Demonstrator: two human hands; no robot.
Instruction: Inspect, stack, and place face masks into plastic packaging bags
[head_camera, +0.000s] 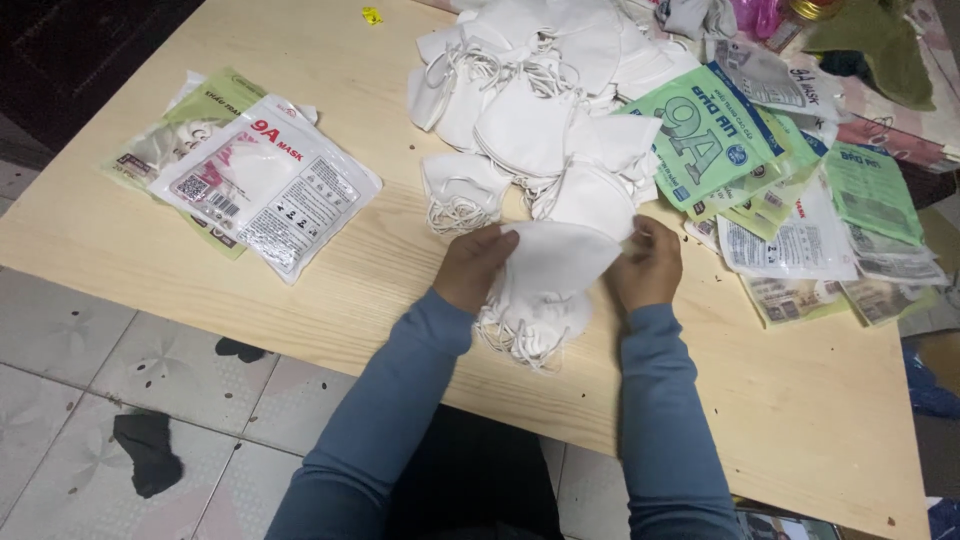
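Together, the left hand and right hand pinch a white mask stretched between them.

Person, seen from above; two arms and the lap in view.
Sleeves: long, plain blue-grey knit fabric, one on each arm, close-fitting, softly creased along the forearm and at the elbow, ending in a snug cuff at each wrist.
Left hand: bare, no glove, ring or watch showing.
Right hand: bare likewise.
Lower garment: dark, seen between the arms, details too dim to tell.
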